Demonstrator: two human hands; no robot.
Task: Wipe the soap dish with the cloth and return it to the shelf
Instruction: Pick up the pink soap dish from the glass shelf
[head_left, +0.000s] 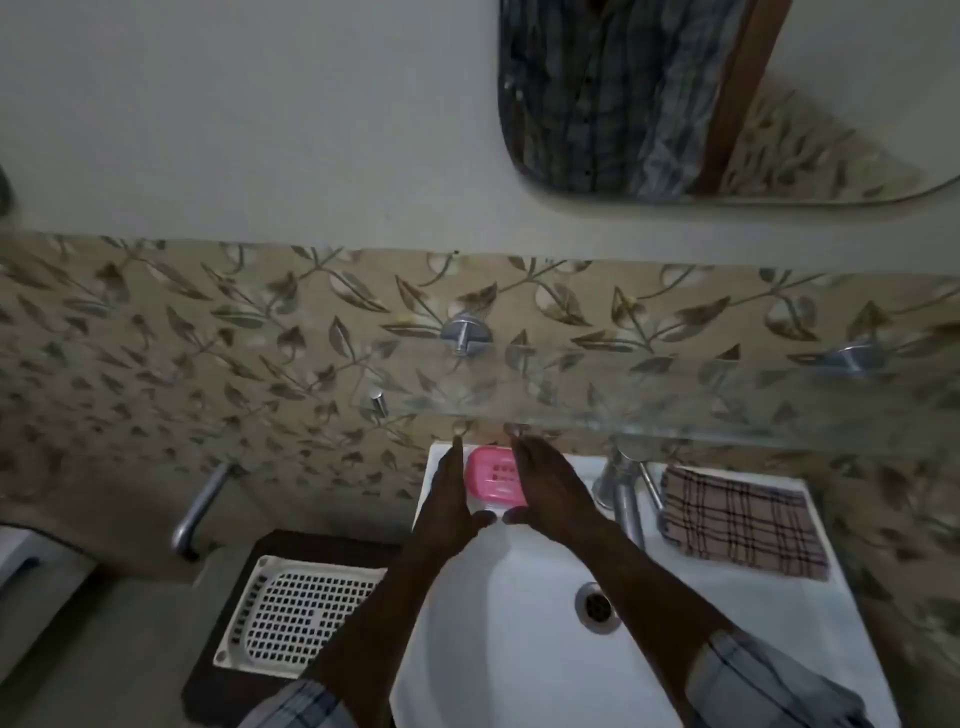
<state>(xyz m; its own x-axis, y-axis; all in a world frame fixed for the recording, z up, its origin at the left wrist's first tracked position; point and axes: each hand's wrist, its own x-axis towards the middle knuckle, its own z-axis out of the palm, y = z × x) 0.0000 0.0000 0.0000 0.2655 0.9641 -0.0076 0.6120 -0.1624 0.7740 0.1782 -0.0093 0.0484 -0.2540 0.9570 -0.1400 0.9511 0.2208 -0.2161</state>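
A pink soap dish (491, 475) with a slotted top sits at the back left corner of the white sink, just under the glass shelf (597, 400). My left hand (449, 493) lies flat against its left side and my right hand (545, 491) against its right side, thumbs nearly meeting in front of it. Both hands cup the dish between them. A checked brown and cream cloth (743, 519) lies folded on the sink's right ledge, apart from both hands.
A chrome tap (621, 486) stands between the dish and the cloth. The white basin (493, 623) has its drain (597, 607) at centre. A white perforated tray (301, 613) sits on a dark stand to the left. A mirror (701, 98) hangs above.
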